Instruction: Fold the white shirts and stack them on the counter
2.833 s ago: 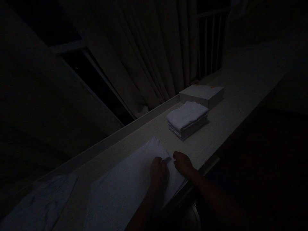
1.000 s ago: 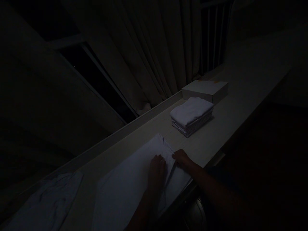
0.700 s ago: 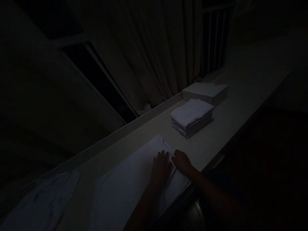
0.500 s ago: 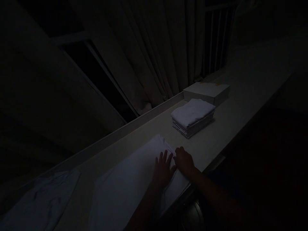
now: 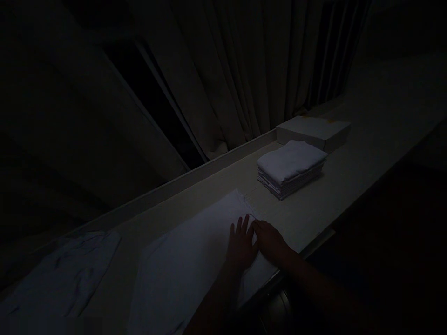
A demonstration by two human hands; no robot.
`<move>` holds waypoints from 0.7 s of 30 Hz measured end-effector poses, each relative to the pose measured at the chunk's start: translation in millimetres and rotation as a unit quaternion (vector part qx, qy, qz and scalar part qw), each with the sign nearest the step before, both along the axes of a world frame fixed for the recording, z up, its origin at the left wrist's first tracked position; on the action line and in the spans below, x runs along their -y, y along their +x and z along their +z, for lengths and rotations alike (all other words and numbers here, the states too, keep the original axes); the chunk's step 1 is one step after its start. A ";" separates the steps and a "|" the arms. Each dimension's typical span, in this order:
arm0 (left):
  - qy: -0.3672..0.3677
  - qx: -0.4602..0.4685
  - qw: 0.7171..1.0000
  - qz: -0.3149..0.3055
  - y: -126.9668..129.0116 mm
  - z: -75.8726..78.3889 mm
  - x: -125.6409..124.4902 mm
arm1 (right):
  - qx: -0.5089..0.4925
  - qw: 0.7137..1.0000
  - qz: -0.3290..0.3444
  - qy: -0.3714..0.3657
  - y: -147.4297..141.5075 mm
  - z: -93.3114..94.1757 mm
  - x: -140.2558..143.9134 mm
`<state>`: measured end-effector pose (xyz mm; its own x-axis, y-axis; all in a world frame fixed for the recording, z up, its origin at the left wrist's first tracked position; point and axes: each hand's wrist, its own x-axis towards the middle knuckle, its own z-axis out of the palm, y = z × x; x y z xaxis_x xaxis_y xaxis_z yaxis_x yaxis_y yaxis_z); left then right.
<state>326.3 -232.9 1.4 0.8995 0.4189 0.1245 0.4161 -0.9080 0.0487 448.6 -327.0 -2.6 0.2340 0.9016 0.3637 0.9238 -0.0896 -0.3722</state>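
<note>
The scene is very dark. A white cloth (image 5: 188,260) lies spread flat on a pale counter (image 5: 321,204). My left hand (image 5: 241,243) rests flat on the cloth near its right end, fingers spread. My right hand (image 5: 270,239) lies right beside it at the cloth's right edge, fingers curled down onto the fabric; whether it pinches the cloth I cannot tell.
A neat stack of folded white cloths (image 5: 291,167) stands further along the counter, with a flat white box (image 5: 312,132) behind it. A crumpled white cloth (image 5: 63,279) lies at the far left. Curtains (image 5: 244,79) hang behind the counter. Darkness lies off its right edge.
My left hand has opened from curled to flat with fingers spread on the cloth. My right hand stayed at the cloth's right edge. The view shifted slightly left.
</note>
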 end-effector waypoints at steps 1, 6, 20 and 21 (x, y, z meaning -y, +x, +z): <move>-0.002 0.003 1.000 0.001 0.0 -0.5 0.1 | -0.011 1.000 0.004 -0.003 2.2 3.5 -3.8; -0.009 0.022 1.000 0.011 0.8 0.8 1.8 | -0.144 0.983 -0.100 -0.050 29.7 35.6 -64.1; -0.053 0.016 0.998 0.037 -1.4 11.7 5.7 | -0.284 0.929 -0.198 -0.130 59.4 20.6 -165.5; -0.055 0.018 0.998 0.037 -1.5 12.1 5.9 | -0.291 0.928 -0.198 -0.124 59.4 20.1 -167.0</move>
<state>324.8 -238.8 13.5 0.8613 0.4969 0.1058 0.4779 -0.8631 0.1634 508.0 -160.1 17.5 0.6563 0.7425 -0.1341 0.4501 -0.5279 -0.7203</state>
